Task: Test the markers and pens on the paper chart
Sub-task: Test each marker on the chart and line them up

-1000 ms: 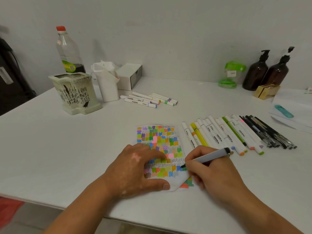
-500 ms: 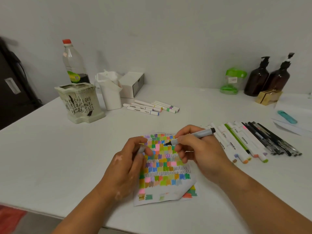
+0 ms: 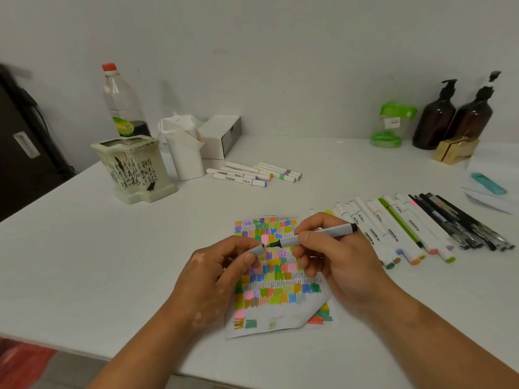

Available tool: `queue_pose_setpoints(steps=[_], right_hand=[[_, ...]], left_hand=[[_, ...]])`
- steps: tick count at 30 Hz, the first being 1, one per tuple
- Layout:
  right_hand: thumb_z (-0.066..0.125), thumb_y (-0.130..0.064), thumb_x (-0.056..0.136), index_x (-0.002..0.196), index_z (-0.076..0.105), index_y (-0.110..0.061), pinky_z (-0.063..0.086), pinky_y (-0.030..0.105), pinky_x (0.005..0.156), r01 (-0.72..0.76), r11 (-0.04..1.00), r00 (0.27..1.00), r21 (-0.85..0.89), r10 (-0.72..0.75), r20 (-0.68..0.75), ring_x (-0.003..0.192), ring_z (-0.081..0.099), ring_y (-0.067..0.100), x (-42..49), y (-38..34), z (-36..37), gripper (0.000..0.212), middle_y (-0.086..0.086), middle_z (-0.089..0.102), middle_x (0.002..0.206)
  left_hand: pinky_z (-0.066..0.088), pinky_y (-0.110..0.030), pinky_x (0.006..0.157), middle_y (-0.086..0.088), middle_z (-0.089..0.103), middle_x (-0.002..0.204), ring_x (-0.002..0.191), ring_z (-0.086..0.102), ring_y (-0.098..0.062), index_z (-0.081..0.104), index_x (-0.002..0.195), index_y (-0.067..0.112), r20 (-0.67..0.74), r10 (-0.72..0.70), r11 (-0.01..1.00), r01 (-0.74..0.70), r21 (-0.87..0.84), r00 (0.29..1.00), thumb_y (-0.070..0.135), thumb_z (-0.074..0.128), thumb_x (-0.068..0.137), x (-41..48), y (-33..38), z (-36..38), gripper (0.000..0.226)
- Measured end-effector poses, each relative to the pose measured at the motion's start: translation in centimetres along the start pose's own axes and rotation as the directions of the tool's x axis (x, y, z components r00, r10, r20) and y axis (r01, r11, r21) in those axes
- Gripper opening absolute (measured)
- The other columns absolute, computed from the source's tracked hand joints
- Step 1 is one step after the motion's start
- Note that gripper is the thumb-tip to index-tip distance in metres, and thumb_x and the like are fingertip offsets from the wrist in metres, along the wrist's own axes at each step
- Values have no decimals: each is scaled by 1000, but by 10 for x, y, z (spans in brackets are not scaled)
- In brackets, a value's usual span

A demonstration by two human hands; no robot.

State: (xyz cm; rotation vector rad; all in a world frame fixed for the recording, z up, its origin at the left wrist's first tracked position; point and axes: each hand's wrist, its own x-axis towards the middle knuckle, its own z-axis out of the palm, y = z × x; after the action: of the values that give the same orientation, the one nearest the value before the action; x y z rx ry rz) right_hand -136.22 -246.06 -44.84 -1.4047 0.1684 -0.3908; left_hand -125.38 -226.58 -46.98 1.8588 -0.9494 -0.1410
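The paper chart [image 3: 280, 290], covered in coloured swatches and scribbles, lies on the white table [image 3: 84, 262] near its front edge, its lower right corner curled up. Above the chart my right hand [image 3: 334, 262] grips a grey marker [image 3: 323, 234] with its dark tip pointing left. My left hand [image 3: 216, 273] pinches the grey cap [image 3: 257, 249], whose open end is just short of the tip. A row of white markers [image 3: 393, 231] and dark pens [image 3: 463, 223] lies to the right. A second group of white markers [image 3: 252, 172] lies farther back.
A ceramic pot [image 3: 134, 169], a plastic bottle [image 3: 122, 105], a white holder [image 3: 185, 153] and a white box [image 3: 222, 136] stand at the back left. Two brown pump bottles [image 3: 455, 116], a green container [image 3: 393, 124] and a gold box [image 3: 455, 150] stand back right. White paper with a teal object [image 3: 488, 183] lies far right.
My right hand lifted the grey marker off the chart's lower part and turned it level. My left hand left the paper and brought the cap up to the tip.
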Motion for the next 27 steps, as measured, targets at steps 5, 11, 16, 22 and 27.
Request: queue_pose_setpoints(steps=[5, 11, 16, 22, 27], right_hand=[[69, -17, 84, 84, 76, -20, 52, 26, 51, 30, 995, 998, -98, -25, 60, 64, 68, 23, -4, 2, 6, 7, 13, 74, 76], [72, -10, 91, 90, 79, -20, 58, 26, 61, 46, 989, 994, -138, -31, 109, 73, 74, 24, -4, 1, 8, 13, 14, 77, 84], [72, -10, 91, 91, 80, -19, 59, 26, 65, 16, 992, 992, -126, -1, 125, 74, 75, 25, -2, 3, 10, 11, 15, 77, 83], [71, -38, 83, 107, 79, -18, 55, 30, 62, -72, 990, 960, -124, 103, 259, 77, 67, 22, -2, -10, -7, 33, 13, 73, 90], [78, -39, 83, 92, 73, -31, 48, 18, 58, 24, 739, 970, -673, 146, 194, 62, 66, 2, -5, -18, -3, 13, -7, 76, 73]], left_hand=[[53, -13, 69, 17, 73, 90, 91, 69, -9, 68, 106, 46, 26, 33, 999, -32, -6, 999, 55, 49, 88, -1, -1, 0, 27], [49, -9, 66, 19, 72, 88, 84, 69, -3, 70, 109, 43, 33, 38, 998, -36, -58, 999, 42, 55, 95, 0, -4, -4, 20], [50, -10, 66, 20, 72, 87, 83, 69, -3, 70, 108, 42, 57, 43, 997, -38, -74, 997, 38, 55, 94, 0, -5, -6, 21], [51, -14, 67, 17, 73, 91, 88, 69, -6, 70, 102, 46, -20, -36, 996, 34, -81, 999, 48, 53, 91, 5, -7, -4, 20], [55, -18, 69, 17, 72, 93, 91, 68, -7, 71, 101, 44, -5, -78, 995, 78, -61, 997, 40, 61, 89, 3, -6, 2, 16]])
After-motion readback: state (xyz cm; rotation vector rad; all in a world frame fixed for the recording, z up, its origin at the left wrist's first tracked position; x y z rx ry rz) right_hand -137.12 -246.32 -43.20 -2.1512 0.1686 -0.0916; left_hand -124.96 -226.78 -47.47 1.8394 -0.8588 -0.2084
